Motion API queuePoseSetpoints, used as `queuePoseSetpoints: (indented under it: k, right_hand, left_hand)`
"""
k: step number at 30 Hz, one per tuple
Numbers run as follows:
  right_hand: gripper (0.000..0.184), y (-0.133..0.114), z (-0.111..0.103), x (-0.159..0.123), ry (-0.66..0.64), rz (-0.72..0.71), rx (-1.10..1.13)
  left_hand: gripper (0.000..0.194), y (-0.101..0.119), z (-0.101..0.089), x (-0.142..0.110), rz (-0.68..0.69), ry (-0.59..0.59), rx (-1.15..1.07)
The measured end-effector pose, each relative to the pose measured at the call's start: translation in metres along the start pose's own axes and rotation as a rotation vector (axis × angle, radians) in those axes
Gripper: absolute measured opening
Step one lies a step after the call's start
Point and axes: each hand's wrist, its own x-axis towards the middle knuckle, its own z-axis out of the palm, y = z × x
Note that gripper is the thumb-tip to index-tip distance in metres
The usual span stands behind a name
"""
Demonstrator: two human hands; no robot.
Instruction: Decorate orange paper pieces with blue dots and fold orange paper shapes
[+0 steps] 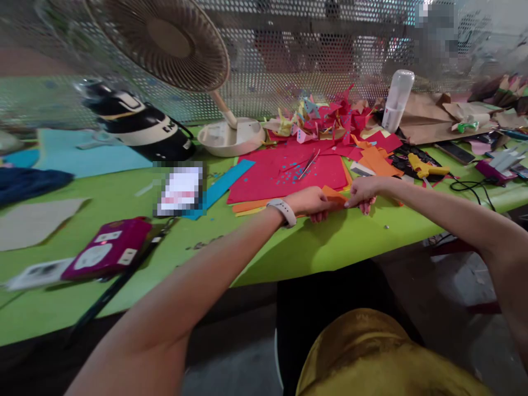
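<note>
Between my two hands is a small piece of orange paper [335, 197], held just above the front part of the table. My left hand [310, 202], with a pale watch band on its wrist, pinches the left end of the paper. On the right end, my right hand [362, 193] is closed, thumb and fingers together. Behind them lies a stack of red paper [264, 179] with orange and yellow sheets under it. A pair of tweezers [309, 164] and scattered blue bits rest on the red paper. To the left is a blue paper strip [231, 180].
A fan [231, 137], a black bottle [144, 124] and a pile of folded paper shapes [322, 118] line the back. At right are a yellow glue gun [424, 166] and a clear bottle [398, 102]. A purple power socket [108, 247] lies at left on the green table [264, 264].
</note>
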Motion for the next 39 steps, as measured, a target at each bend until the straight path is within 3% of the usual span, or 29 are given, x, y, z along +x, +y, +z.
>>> queuePoseSetpoints:
  k: [7,16,20,24,26,28,32,36,39]
  right_hand:
    - [0.048,-0.003,0.001,-0.005,0.035,0.003,-0.008]
    - [0.045,-0.005,0.005,-0.012,0.099,-0.007,-0.045]
    - [0.042,-0.007,0.011,-0.016,0.230,-0.064,-0.166]
    - [0.024,-0.015,0.021,-0.019,0.501,-0.174,-0.369]
    - [0.019,-0.019,0.025,-0.020,0.499,-0.224,-0.396]
    - [0.010,-0.021,0.026,-0.021,0.412,-0.245,-0.364]
    - [0.018,-0.019,0.016,-0.024,0.377,-0.297,-0.126]
    - [0.023,-0.016,0.008,-0.025,0.567,-0.405,0.192]
    - [0.024,-0.019,0.016,-0.017,0.674,-0.441,0.286]
  left_hand:
    - [0.054,-0.025,-0.007,-0.001,-0.026,-0.101,-0.076]
    - [0.059,-0.089,-0.029,-0.036,-0.113,-0.048,-0.021]
    - [0.056,-0.105,-0.044,-0.055,-0.196,-0.034,0.006]
    - [0.054,-0.090,-0.049,-0.066,-0.200,0.095,-0.052]
    - [0.055,-0.073,-0.047,-0.066,-0.138,0.186,-0.107]
    - [0.053,-0.056,-0.043,-0.064,-0.075,0.256,-0.185]
    - [0.054,-0.030,-0.036,-0.062,0.045,0.451,-0.317]
    - [0.057,-0.021,-0.027,-0.058,0.159,0.734,-0.476]
    - [0.057,-0.021,-0.016,-0.044,0.238,0.730,-0.486]
